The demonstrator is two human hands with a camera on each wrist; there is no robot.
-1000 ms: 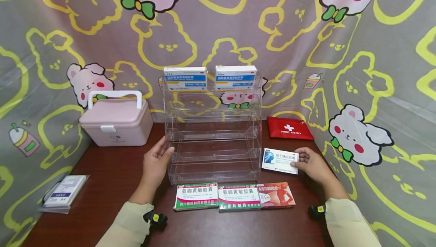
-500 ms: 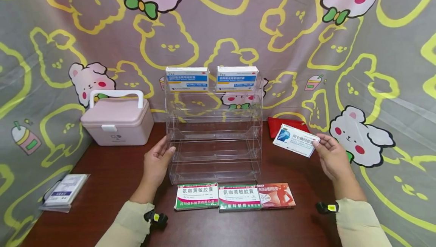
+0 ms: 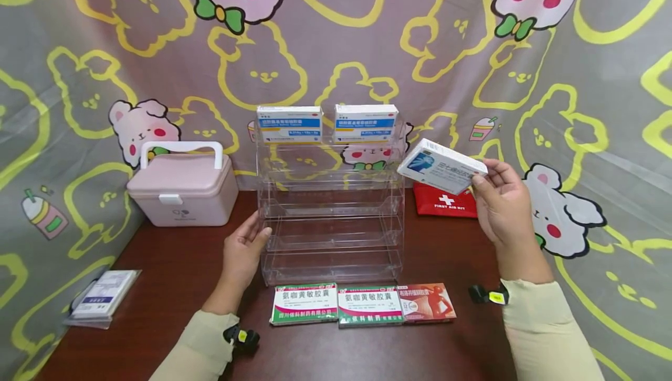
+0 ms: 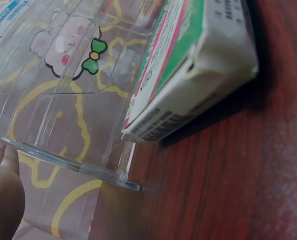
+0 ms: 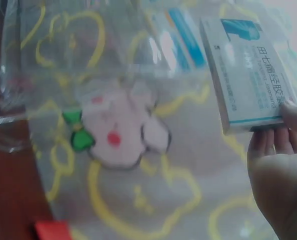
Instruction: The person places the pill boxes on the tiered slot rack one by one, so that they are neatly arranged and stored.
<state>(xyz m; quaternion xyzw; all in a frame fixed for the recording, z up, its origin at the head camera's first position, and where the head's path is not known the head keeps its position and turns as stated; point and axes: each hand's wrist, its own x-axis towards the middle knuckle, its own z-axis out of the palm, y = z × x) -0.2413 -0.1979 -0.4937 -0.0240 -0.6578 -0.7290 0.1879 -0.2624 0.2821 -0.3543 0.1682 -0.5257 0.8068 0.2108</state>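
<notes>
My right hand (image 3: 504,203) pinches one end of a white medicine box (image 3: 442,166) with a blue picture, thumb in front and fingers behind. It holds the box tilted in the air, right of the clear tiered display rack (image 3: 331,241) and apart from it. In the right wrist view the same medicine box (image 5: 248,75) shows its printed face. My left hand (image 3: 242,250) holds the rack's left side edge, thumb toward the front. Two blue-and-white medicine boxes (image 3: 290,124) (image 3: 365,123) stand on the top tier.
Two green-and-white medicine boxes (image 3: 304,304) (image 3: 370,306) and a red one (image 3: 426,303) lie in a row before the rack. A pink carry case (image 3: 181,191) stands back left. A red first aid pouch (image 3: 446,201) lies back right. White packets (image 3: 104,296) lie far left.
My right hand has lifted the white medicine box off the table beside the rack, raising it upward and tilting it. My left hand stays at the rack's side.
</notes>
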